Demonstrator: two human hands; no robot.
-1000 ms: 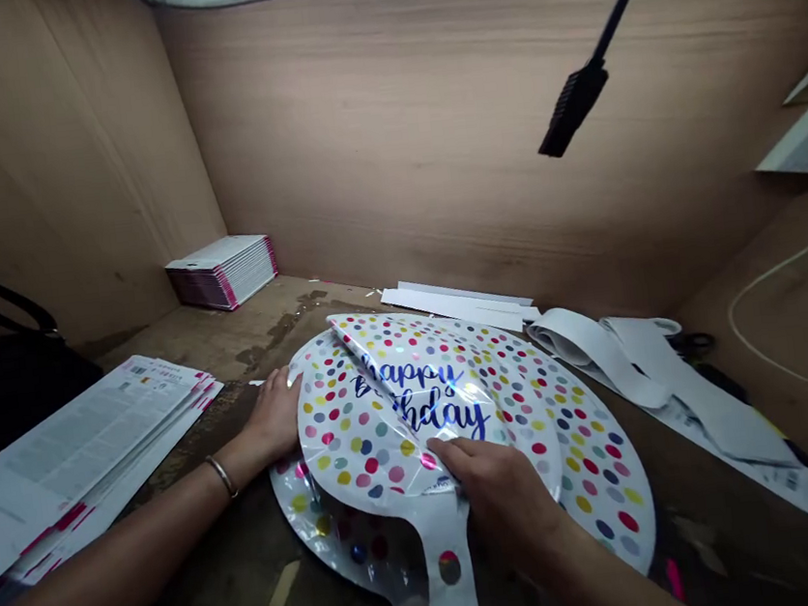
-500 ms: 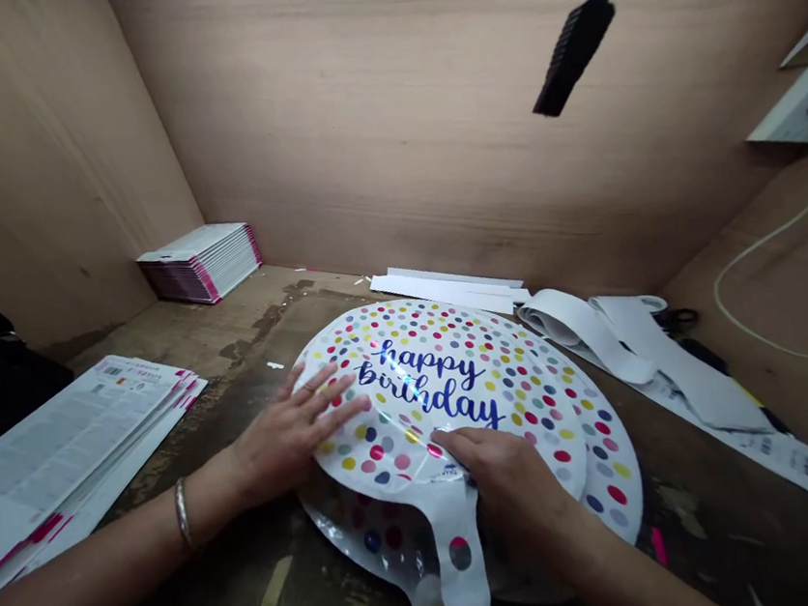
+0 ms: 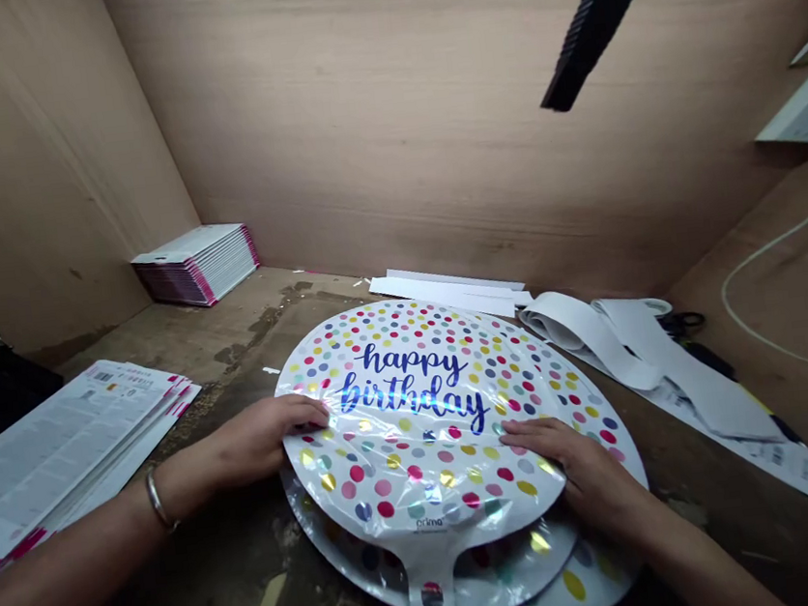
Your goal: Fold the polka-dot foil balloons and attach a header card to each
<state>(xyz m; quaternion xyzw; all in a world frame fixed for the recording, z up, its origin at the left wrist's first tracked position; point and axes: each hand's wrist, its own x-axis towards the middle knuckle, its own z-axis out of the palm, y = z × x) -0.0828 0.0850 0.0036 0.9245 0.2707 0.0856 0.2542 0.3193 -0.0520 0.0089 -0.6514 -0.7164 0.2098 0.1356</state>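
A flat, uninflated foil balloon (image 3: pixel 422 457), white with coloured dots and blue "happy birthday" lettering, lies on top of more dotted foil balloons (image 3: pixel 607 416) on the table. Its tail (image 3: pixel 429 572) points toward me. My left hand (image 3: pixel 266 437), with a bangle at the wrist, grips the left rim of the top balloon, its fingers partly hidden by the foil. My right hand (image 3: pixel 575 463) holds the right rim, fingers on top and thumb out of sight. Creases run across the foil between my hands.
Printed cards (image 3: pixel 83 427) lie stacked on the left, and another card stack (image 3: pixel 195 265) stands in the back corner. White strips (image 3: pixel 450 290) rest along the back wall. A curled label roll (image 3: pixel 590 335) and scissors (image 3: pixel 687 319) lie right. A black device (image 3: pixel 589 43) hangs above.
My left hand has gone from lying flat on the balloon to gripping its left rim. My right hand has moved from the bottom near the tail to the right rim.
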